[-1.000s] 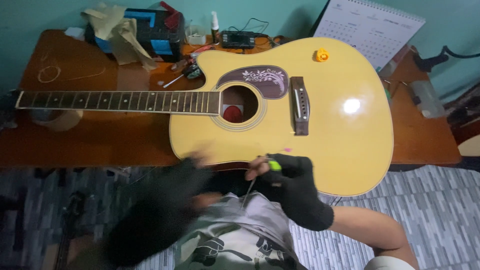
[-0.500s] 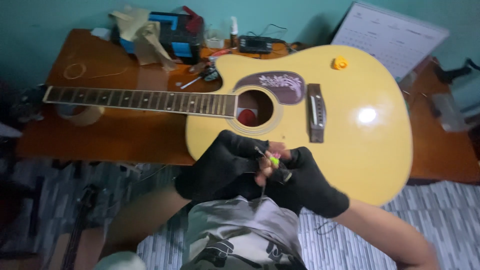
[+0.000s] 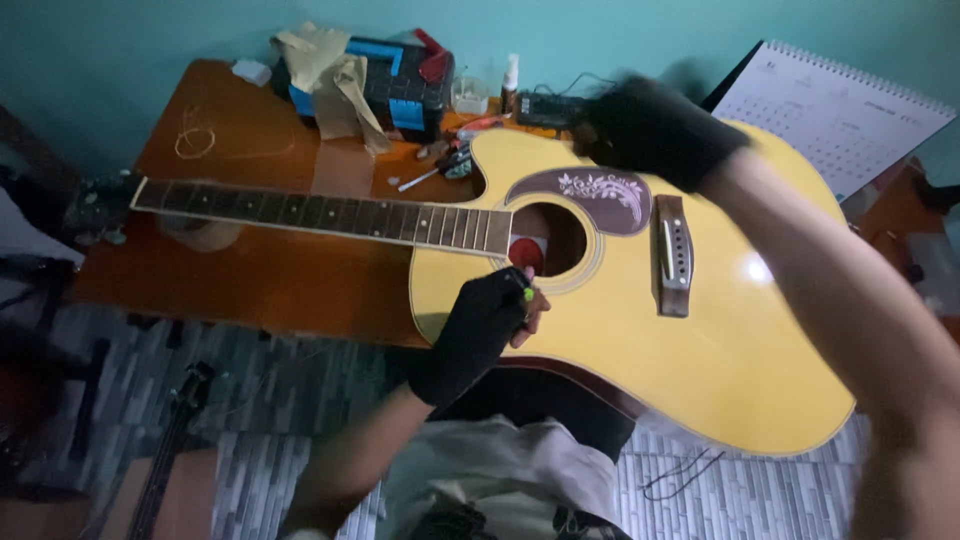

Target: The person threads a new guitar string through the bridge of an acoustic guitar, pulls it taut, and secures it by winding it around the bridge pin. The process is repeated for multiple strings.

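The guitar [image 3: 700,330] shows glossy yellow lacquer (light glints off it) above a smooth wooden table [image 3: 250,280].

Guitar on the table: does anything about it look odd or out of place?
Yes. The yellow acoustic guitar shows no strings across its soundhole, and its lower body overhangs the wooden table edge. No damage visible.

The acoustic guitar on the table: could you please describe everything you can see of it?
The acoustic guitar lies face up across the wooden table, neck pointing left. Its glossy yellow top has a dark floral pickguard, round soundhole and brown bridge; no strings are visible. The gloved left hand rests by the soundhole; the blurred right hand is over the upper body.
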